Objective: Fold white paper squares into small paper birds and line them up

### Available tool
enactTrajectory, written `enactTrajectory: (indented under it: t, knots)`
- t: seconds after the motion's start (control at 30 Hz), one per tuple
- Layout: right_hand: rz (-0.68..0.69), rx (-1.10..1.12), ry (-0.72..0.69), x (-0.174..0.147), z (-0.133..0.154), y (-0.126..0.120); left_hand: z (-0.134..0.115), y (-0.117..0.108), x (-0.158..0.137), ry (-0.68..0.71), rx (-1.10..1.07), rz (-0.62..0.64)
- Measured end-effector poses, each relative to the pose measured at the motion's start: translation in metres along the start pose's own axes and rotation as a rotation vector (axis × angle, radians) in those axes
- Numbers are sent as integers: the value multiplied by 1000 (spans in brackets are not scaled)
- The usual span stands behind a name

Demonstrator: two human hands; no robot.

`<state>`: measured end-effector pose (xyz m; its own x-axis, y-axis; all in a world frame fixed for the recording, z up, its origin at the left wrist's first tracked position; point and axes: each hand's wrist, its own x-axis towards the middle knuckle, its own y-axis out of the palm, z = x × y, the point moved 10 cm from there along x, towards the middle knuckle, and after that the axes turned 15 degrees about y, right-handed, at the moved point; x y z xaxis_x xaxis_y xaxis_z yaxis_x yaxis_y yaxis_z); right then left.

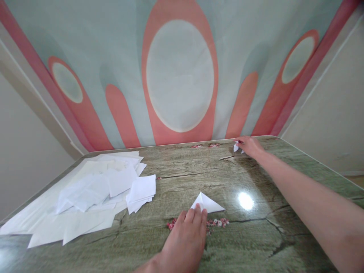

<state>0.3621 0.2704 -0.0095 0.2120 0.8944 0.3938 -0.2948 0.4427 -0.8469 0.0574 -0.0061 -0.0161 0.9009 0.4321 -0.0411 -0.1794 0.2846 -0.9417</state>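
Paper triangle [211,205] under left hand [186,239], fingers [190,217] flat and together; small white paper [236,147] in pinched right hand [250,146].

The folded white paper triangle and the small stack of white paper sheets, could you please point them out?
Folded white paper triangle [208,204], head view, on its right half.
Small stack of white paper sheets [143,188], head view, on its top sheet.

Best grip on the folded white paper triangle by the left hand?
I'd pinch the right corner of the folded white paper triangle, coming in from the right. That corner tapers to a free point, while the left hand covers part of the near edge. The paper looks thin and low, so a fingertip pinch probably suits it best.
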Motion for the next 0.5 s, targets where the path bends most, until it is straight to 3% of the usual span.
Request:
enactTrajectory:
  t: [0.17,0.27,0.33,0.43,0.5]
  knots:
    - [-86,36,-15,-9,18,-29,2,-1,1,10,-39,38]
    - [-137,61,-46,-43,52,-52,1,-2,1,20,-49,37]
    - [-96,86,-142,-92,91,-61,1,-2,1,16,-38,25]
    - [173,127,-486,-203,170,-54,1,-2,2,-11,8,-4]
    - [258,97,-563,-264,201,-50,0,0,3,-26,43,-22]
